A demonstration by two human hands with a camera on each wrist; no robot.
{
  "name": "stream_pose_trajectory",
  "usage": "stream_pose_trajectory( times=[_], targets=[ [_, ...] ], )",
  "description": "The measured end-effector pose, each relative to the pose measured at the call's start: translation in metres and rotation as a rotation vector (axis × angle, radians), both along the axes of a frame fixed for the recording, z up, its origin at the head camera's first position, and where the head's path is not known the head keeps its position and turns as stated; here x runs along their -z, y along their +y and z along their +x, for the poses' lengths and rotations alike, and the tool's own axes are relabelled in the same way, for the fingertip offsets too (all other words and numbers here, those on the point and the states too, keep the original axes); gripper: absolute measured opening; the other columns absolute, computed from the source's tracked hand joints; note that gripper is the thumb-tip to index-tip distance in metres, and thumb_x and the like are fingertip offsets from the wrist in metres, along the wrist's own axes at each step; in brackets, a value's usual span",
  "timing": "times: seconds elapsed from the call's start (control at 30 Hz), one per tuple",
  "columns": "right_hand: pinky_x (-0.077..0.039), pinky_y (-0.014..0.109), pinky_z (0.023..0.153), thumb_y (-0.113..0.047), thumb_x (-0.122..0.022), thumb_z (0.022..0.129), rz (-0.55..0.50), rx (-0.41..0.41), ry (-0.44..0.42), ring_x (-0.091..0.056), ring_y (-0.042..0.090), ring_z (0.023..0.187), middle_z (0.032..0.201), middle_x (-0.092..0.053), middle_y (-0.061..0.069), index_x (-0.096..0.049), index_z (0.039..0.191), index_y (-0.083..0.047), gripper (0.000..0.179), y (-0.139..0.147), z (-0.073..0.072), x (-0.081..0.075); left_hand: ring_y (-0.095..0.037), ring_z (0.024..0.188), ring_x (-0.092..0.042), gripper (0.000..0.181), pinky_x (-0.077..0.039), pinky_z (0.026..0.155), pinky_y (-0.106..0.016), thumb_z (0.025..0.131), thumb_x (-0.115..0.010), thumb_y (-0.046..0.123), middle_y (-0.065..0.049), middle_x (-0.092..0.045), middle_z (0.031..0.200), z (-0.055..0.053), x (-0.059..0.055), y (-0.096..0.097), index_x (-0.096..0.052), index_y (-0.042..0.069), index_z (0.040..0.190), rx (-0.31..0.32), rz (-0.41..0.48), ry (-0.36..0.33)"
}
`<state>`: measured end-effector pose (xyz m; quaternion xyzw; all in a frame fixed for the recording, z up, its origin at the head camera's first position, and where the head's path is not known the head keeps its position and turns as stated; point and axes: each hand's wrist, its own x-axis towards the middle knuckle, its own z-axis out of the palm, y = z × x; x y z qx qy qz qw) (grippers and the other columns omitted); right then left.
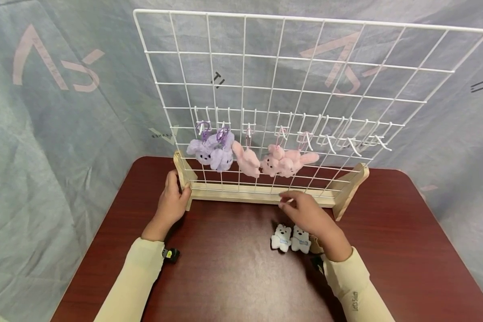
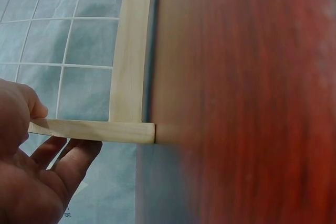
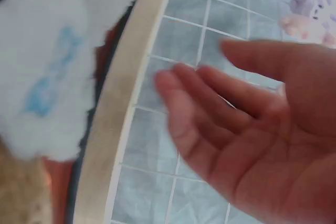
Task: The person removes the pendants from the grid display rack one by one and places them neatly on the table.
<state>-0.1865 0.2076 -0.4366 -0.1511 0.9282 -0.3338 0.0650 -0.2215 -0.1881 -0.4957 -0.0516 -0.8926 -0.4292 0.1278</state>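
Showing right hand (image 3: 262, 153) palm-side in its wrist view alone, thumb apart from fingers (clamping wooden stand (image 2: 105, 130) with left hand (image 1: 172, 201)).

Head camera faces forward and down; closer wrist views share the grid (image 1: 272, 89).

We see a pale cream left sleeve (image 1: 134, 275) at the frame's lower left; at its cuff (image 1: 154, 244), a black device (image 1: 175, 255) with a yellow mark (image 1: 169, 254). The matching right sleeve (image 1: 348, 273), at lower right, bears small dark lettering (image 1: 355, 301).

Grid (image 1: 272, 88) blocking rear, passage left of bears (image 1: 281, 238)
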Motion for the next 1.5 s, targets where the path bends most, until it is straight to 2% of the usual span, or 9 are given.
stream_pose_trajectory(
  times=[0.13,0.27,0.5,0.73,0.87,1.0,1.2,1.37,1.5],
  targets=[
    [-0.056,0.033,0.076,-0.021,-0.061,0.106,-0.186,0.124,0.07,-0.071,0.032,0.106,0.127,-0.07,0.016,-0.062,0.139,-0.005,0.036,-0.002,-0.004,-0.007,-0.041,0.099,-0.059,0.048,-0.049,0.087,-0.056,0.106,-0.052,0.016,-0.019,-0.046,0.135,0.0,0.0,0.0,-0.034,0.007,0.149,-0.002,-0.004,-0.004],
    [-0.055,0.027,0.074,-0.018,-0.062,0.106,-0.346,0.173,0.098,-0.067,0.03,0.108,0.131,-0.066,0.016,-0.061,0.134,-0.004,0.031,-0.004,-0.006,-0.011,-0.041,0.098,-0.059,0.048,-0.049,0.086,-0.056,0.106,-0.052,0.016,-0.02,-0.046,0.134,0.0,-0.001,0.0,-0.034,0.006,0.149,-0.004,-0.01,-0.002],
    [-0.057,0.022,0.071,-0.009,-0.062,0.104,-0.541,0.2,0.097,-0.063,0.013,0.1,0.13,-0.063,0.019,-0.053,0.141,0.0,0.039,-0.011,-0.008,-0.013,-0.041,0.099,-0.058,0.05,-0.048,0.087,-0.057,0.104,-0.053,0.015,-0.02,-0.046,0.134,0.0,-0.004,-0.001,-0.034,0.005,0.149,-0.012,-0.014,0.005],
    [-0.062,0.028,0.07,0.013,-0.062,0.094,-0.944,0.161,0.114,-0.075,0.01,0.093,0.11,-0.073,0.0,-0.054,0.126,-0.006,0.038,-0.024,-0.009,-0.022,-0.04,0.099,-0.058,0.05,-0.048,0.086,-0.057,0.104,-0.052,0.015,-0.02,-0.047,0.134,0.0,-0.003,0.0,-0.034,0.005,0.15,-0.012,-0.009,0.012],
    [-0.064,0.031,0.073,0.017,-0.059,0.092,-1.086,0.137,0.16,-0.076,0.011,0.089,0.103,-0.076,-0.004,-0.058,0.117,-0.013,0.04,-0.028,-0.011,-0.028,-0.04,0.098,-0.058,0.05,-0.048,0.085,-0.056,0.105,-0.052,0.015,-0.02,-0.047,0.134,-0.002,-0.001,0.002,-0.034,0.005,0.15,-0.011,-0.013,0.024],
    [-0.061,0.024,0.078,0.011,-0.063,0.094,-1.09,0.217,0.218,-0.073,0.006,0.09,0.1,-0.074,-0.006,-0.065,0.113,-0.012,0.03,-0.031,-0.011,-0.034,-0.04,0.098,-0.058,0.05,-0.048,0.085,-0.056,0.105,-0.052,0.016,-0.02,-0.047,0.133,-0.004,0.001,0.003,-0.034,0.006,0.15,-0.017,-0.016,0.032],
    [-0.056,0.016,0.074,0.006,-0.067,0.092,-1.055,0.339,0.269,-0.065,0.001,0.083,0.095,-0.067,-0.01,-0.069,0.101,-0.02,0.027,-0.033,-0.007,-0.045,-0.04,0.099,-0.057,0.051,-0.047,0.085,-0.055,0.104,-0.052,0.015,-0.02,-0.046,0.134,-0.003,0.001,0.002,-0.033,0.005,0.15,-0.017,-0.019,0.021],
    [-0.058,0.018,0.076,0.009,-0.065,0.092,-1.143,0.248,0.293,-0.07,0.002,0.089,0.104,-0.075,-0.008,-0.074,0.11,-0.018,0.035,-0.033,-0.005,-0.052,-0.04,0.099,-0.058,0.049,-0.048,0.086,-0.056,0.105,-0.053,0.016,-0.02,-0.047,0.134,-0.002,0.0,0.001,-0.034,0.004,0.149,-0.017,-0.026,0.025],
    [-0.061,0.02,0.076,0.014,-0.062,0.092,-1.187,0.145,0.356,-0.078,0.008,0.09,0.114,-0.08,-0.001,-0.07,0.13,0.001,0.042,-0.032,-0.005,-0.055,-0.039,0.099,-0.058,0.049,-0.047,0.085,-0.055,0.104,-0.052,0.015,-0.02,-0.047,0.134,-0.002,0.001,0.0,-0.034,0.004,0.149,-0.013,-0.027,0.023]
  ],
)
